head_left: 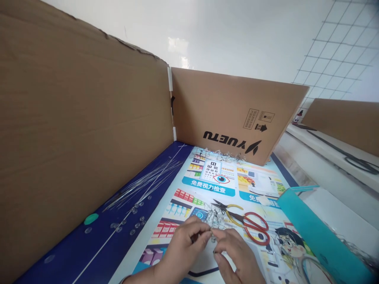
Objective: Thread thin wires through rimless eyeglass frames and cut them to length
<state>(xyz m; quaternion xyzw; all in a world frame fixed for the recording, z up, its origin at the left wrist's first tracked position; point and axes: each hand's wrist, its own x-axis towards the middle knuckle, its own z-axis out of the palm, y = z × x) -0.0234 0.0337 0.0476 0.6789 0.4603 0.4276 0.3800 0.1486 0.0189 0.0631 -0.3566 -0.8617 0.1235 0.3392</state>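
My left hand is closed, thumb and index finger pinched on a thin wire whose end is mostly hidden by the fingertips. My right hand meets it there with curled fingers; what its fingertips grip is too small to make out. A small clear bead shows just below the joined fingertips. Right beyond them lies a tangle of thin wire pieces with clear beads. Pliers with yellow handles and scissors with red handles rest beside this tangle, to the right.
Long thin wires and loose clear beads lie on the blue strip at left, near a green disc. Cardboard panels stand left and behind. More clear pieces line the back panel. A teal box stands at right.
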